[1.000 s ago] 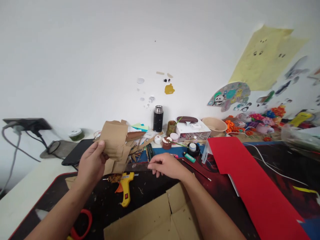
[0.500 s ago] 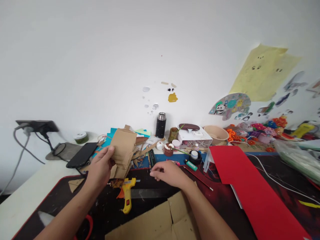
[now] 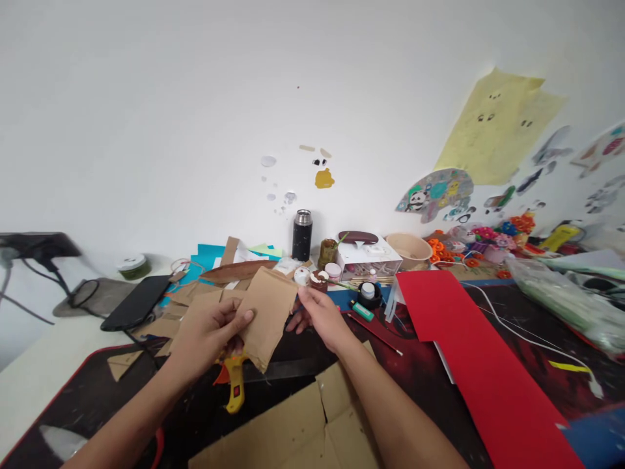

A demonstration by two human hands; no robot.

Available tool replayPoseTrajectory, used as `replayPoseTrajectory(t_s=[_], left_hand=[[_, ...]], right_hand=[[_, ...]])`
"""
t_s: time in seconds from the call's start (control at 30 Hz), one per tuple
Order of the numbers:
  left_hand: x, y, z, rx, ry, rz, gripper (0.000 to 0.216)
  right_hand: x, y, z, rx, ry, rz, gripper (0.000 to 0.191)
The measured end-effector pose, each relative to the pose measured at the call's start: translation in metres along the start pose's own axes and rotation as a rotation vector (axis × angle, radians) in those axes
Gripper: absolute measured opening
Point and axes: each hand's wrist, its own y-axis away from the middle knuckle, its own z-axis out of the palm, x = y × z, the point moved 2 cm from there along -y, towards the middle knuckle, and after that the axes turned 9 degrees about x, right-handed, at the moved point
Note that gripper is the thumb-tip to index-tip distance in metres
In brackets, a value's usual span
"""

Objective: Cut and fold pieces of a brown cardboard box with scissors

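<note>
My left hand [image 3: 208,332] grips a stack of brown cardboard pieces [image 3: 266,312] by its left side, thumb on top. My right hand [image 3: 319,316] pinches the same stack at its right edge, fingers closed on it. The stack is held tilted above a yellow glue gun [image 3: 233,385] that lies on the dark desk mat [image 3: 424,371]. More cardboard scraps [image 3: 195,296] lie just behind my left hand.
A large flat cardboard sheet [image 3: 297,430] lies near me. A red paper sheet [image 3: 469,352] stretches to the right. A black phone [image 3: 131,306], a black flask [image 3: 301,236], a white box [image 3: 370,255], small jars, a lighter and paper flowers crowd the back by the wall.
My left hand brought the cardboard stack down and rightward. My right hand lifted off the mat and took hold of the stack's right edge. The camera view shifted slightly.
</note>
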Motion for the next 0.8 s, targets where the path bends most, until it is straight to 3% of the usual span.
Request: replayPoseTrajectory(t_s=[0.2,0.4,0.5,0.8], left_hand=[[0.002,0.001,-0.004,-0.013,-0.071,-0.018,0.05],[0.004,0.005,0.002,0.061,0.074,-0.034,0.048],[0.004,0.005,0.007,0.036,0.118,-0.015,0.045],[0.002,0.005,0.002,0.172,0.119,-0.032,0.041]], right_hand=[[-0.001,0.003,0.004,-0.007,-0.054,-0.002,0.063],[0.001,0.002,0.003,0.144,-0.12,0.023,0.056],[-0.001,0.002,0.0,0.204,-0.197,0.048,0.056],[-0.003,0.006,0.004,0.142,-0.197,0.055,0.055]])
